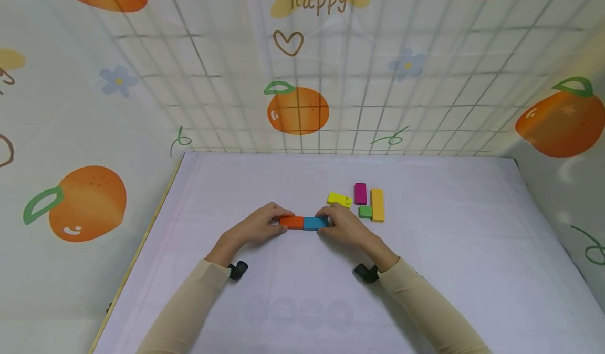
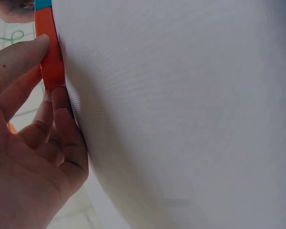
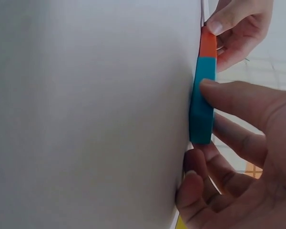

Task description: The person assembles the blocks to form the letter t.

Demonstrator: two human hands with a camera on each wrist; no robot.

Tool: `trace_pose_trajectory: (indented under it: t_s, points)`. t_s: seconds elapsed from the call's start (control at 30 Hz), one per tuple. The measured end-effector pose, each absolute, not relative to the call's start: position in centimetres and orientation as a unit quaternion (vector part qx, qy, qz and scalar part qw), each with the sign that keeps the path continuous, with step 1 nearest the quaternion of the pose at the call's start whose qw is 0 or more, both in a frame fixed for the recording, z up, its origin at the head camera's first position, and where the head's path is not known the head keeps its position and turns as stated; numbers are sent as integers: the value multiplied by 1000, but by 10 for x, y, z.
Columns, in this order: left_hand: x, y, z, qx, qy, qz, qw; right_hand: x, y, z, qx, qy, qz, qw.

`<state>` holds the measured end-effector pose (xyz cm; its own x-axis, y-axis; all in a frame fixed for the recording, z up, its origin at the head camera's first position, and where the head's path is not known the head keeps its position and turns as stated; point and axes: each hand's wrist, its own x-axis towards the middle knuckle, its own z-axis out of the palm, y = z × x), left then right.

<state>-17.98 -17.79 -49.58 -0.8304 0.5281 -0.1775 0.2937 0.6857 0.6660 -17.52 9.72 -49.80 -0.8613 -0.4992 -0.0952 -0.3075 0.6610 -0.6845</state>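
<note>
An orange block (image 1: 291, 222) and a blue block (image 1: 314, 224) lie end to end on the white tabletop, their short faces meeting. My left hand (image 1: 259, 225) pinches the orange block near its outer end, thumb on the near side and fingers on the far side. In the left wrist view the thumb presses the orange block (image 2: 51, 57). My right hand (image 1: 346, 226) grips the blue block the same way from the right. The right wrist view shows the thumb against the side of the blue block (image 3: 203, 107), other fingers curled by its end.
Just beyond my right hand lie a yellow block (image 1: 339, 199), a magenta block (image 1: 360, 194), a small green block (image 1: 365, 211) and a long amber block (image 1: 377, 205). A cloth printed with oranges and grid lines (image 1: 298, 111) hangs behind the table and along its sides.
</note>
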Motion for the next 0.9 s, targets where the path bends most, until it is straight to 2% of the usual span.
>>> trace_pose_trajectory:
  t_s: [0.9]
  points:
    - [-179,-177,-495,213,902,325,187,-171,102,-492,-211,901,-351,141]
